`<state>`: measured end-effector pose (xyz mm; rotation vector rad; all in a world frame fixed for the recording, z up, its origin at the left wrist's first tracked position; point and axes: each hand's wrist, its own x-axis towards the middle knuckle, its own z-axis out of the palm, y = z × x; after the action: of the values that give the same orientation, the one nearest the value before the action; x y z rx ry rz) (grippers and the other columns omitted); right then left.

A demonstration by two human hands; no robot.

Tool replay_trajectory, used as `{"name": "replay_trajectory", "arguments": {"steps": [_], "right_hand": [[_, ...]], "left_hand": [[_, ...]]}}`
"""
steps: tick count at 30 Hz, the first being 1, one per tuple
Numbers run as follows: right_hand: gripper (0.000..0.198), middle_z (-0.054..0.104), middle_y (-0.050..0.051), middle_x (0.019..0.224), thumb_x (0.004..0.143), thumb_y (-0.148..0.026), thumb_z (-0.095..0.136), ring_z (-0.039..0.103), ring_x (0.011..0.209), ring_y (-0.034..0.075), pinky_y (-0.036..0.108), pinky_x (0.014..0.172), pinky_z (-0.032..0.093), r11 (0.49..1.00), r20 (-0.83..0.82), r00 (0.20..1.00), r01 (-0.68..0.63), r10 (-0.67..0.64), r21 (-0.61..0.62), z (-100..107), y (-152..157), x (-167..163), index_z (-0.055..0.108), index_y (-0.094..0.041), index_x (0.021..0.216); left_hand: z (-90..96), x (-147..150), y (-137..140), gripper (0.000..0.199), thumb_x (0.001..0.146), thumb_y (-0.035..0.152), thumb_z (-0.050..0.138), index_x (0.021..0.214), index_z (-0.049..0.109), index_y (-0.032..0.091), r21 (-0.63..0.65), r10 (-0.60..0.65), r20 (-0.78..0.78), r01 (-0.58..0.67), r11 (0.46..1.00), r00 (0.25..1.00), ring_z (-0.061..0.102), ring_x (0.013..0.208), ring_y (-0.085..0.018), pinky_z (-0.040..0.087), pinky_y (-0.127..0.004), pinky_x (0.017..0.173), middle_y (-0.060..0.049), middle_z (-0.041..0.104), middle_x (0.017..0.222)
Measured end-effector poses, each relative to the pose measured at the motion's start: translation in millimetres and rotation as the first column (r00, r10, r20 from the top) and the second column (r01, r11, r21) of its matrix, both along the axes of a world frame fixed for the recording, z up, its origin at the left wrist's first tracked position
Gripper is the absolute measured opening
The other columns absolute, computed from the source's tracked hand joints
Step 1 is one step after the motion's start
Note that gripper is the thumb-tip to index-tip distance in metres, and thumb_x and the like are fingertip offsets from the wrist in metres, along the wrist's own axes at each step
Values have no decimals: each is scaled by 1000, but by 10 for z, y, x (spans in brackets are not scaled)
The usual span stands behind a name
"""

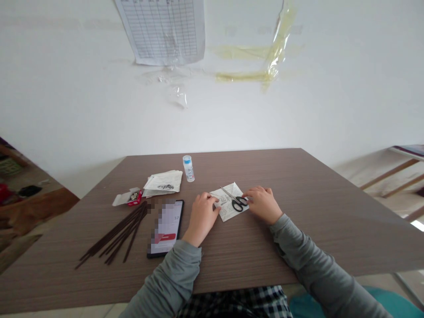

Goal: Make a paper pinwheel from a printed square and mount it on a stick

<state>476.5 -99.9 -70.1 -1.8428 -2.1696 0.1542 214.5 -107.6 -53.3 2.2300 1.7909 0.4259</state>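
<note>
On a brown table [318,198], black-handled scissors [233,198] lie on folded printed paper [228,215]. The left hand [202,215], loosely open, touches the paper's left edge; the right hand [265,205] curls at the scissors, grip unclear.

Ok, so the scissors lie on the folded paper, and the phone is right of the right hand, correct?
The side is wrong: the head view shows the phone lying left of the left hand. The scissors do lie on the folded paper.

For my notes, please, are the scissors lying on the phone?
No, the scissors lie on the paper between the left hand and right hand.
</note>
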Motion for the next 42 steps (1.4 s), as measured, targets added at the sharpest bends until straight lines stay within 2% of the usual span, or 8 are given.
{"name": "replay_trajectory", "arguments": {"steps": [4, 11, 14, 19, 26, 30, 35, 42], "right_hand": [[35, 100, 12, 139, 105, -7, 77, 85, 136, 37, 52, 117, 53, 996, 1, 997, -76, 76, -45, -4, 35, 70, 104, -27, 115], [27, 102, 8, 118, 95, -6, 90, 89, 124, 39, 58, 119, 53, 990, -44, 990, -134, 136, 54, -111, 104, 184, 96, -30, 85], [24, 101, 8, 114, 101, -8, 89, 89, 118, 36, 55, 119, 52, 979, -42, 986, -154, 161, 132, -129, 102, 167, 95, -28, 90], [27, 101, 9, 130, 105, -6, 87, 90, 123, 35, 54, 121, 53, 971, -13, 984, -172, 176, 168, -159, 74, 122, 98, -30, 109], [29, 101, 9, 124, 102, -3, 90, 91, 125, 37, 61, 129, 51, 981, -11, 986, -164, 166, 107, -187, 108, 122, 99, -30, 96], [28, 99, 9, 118, 105, -4, 88, 87, 121, 36, 61, 130, 51, 969, 4, 984, -174, 176, 177, -201, 91, 101, 98, -30, 99], [30, 96, 10, 125, 115, -7, 78, 86, 122, 33, 64, 139, 49, 937, -6, 976, -207, 218, 281, -221, 38, 29, 96, -30, 110], [26, 94, 9, 128, 116, -9, 79, 86, 119, 33, 67, 141, 51, 893, 5, 960, -263, 281, 366, -281, -14, -104, 95, -30, 112]], "left_hand": [[-35, 11, 24, 21, 112, 14, 91, 125, 101, 27, -5, -110, 95, 111, 994, 989, 85, 148, -35, 66, -49, 130, -11, 96, 148], [0, 37, -8, 15, 111, 15, 92, 118, 99, 27, -74, -154, 97, 161, 984, 983, 88, 147, -36, 63, -49, 134, -11, 98, 143], [4, 48, -12, 18, 111, 16, 94, 123, 99, 29, -66, -138, 100, 145, 987, 985, 87, 148, -37, 63, -48, 134, -10, 98, 147], [11, 59, -4, 20, 110, 17, 97, 124, 99, 32, -50, -136, 94, 141, 989, 986, 88, 146, -35, 62, -48, 135, -9, 98, 146], [17, 61, 1, 19, 112, 19, 93, 126, 99, 30, -69, -157, 46, 160, 985, 986, 87, 149, -35, 61, -50, 136, -10, 97, 149], [14, 68, 1, 20, 110, 17, 95, 124, 100, 31, -50, -147, 76, 151, 987, 986, 87, 147, -36, 63, -51, 135, -9, 97, 146], [46, 92, -13, 29, 110, 12, 95, 131, 101, 31, 62, -120, 162, 111, 992, 980, 86, 147, -37, 64, -53, 135, -11, 95, 147], [82, 97, -15, 18, 104, 15, 104, 108, 102, 32, 116, -145, 186, 124, 985, 972, 85, 145, -38, 63, -60, 137, -11, 94, 143]]}}
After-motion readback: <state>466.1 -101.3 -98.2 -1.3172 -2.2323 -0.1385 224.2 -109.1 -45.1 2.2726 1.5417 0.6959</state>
